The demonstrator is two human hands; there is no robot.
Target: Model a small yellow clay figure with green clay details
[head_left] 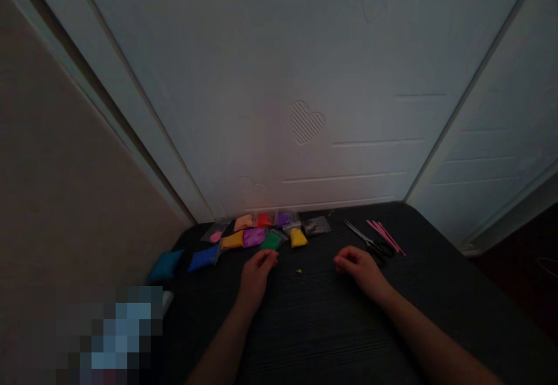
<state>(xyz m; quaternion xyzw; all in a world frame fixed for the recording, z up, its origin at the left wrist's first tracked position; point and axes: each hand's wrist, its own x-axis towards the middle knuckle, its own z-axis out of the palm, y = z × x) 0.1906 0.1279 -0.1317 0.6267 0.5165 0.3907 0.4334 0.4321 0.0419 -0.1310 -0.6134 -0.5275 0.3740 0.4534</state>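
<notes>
My left hand [258,271] rests on the dark table with its fingers curled together, just in front of a green packet [273,239]. What its fingertips hold, if anything, is too small to see. My right hand [356,266] is also curled, thumb against fingers, left of the black-handled scissors [361,235]; its contents cannot be made out either. Between the hands lies a tiny yellow piece [299,271]. Behind it sits a yellow packet [298,237], with a purple packet [254,236] farther left.
More packets line the back: orange-yellow [232,240], blue [204,258], teal [165,265], red [264,220] and a dark one [317,225]. Pink sticks [383,234] lie by the scissors. A white panel [279,82] stands behind the table [322,338].
</notes>
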